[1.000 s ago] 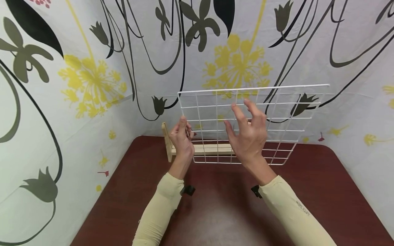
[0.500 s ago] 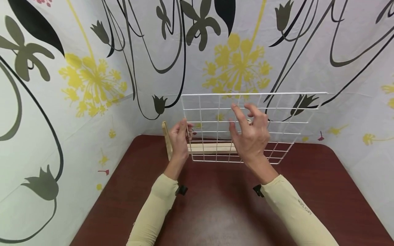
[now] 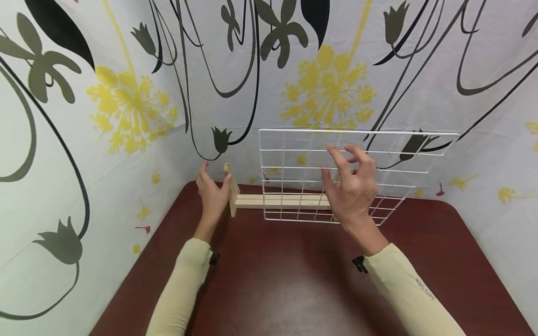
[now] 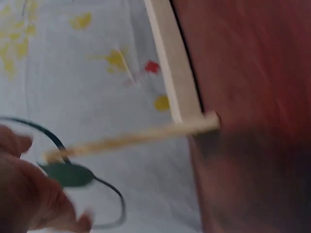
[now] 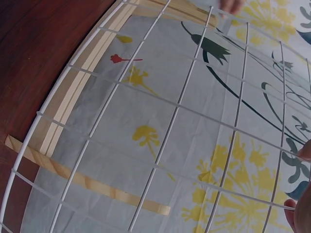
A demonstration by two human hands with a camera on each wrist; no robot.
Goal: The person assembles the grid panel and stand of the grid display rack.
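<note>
A white wire grid panel (image 3: 311, 131) is held up by my right hand (image 3: 355, 189), whose fingers and thumb bend at its wires. In the right wrist view, the thumb and a finger meet the wires of the grid (image 5: 179, 105) at the right edge. Behind the grid is a wooden stand with a long rail (image 3: 250, 201) and a post (image 3: 233, 192) at its left end. My left hand (image 3: 213, 198) is beside that post, fingers spread and thumb close to it; contact is unclear. The left wrist view, blurred, shows the hand (image 4: 34, 194) near the post (image 4: 131, 139).
The stand rests at the back of a dark red-brown table (image 3: 286, 280). A white cloth with printed flowers (image 3: 332, 93) hangs behind and along both sides. The stand's other post (image 5: 97, 188) shows through the grid in the right wrist view.
My left hand has let go of the grid's left edge and moved left to the stand's post. The grid, still in my right hand, has shifted slightly right and its top edge has levelled.
</note>
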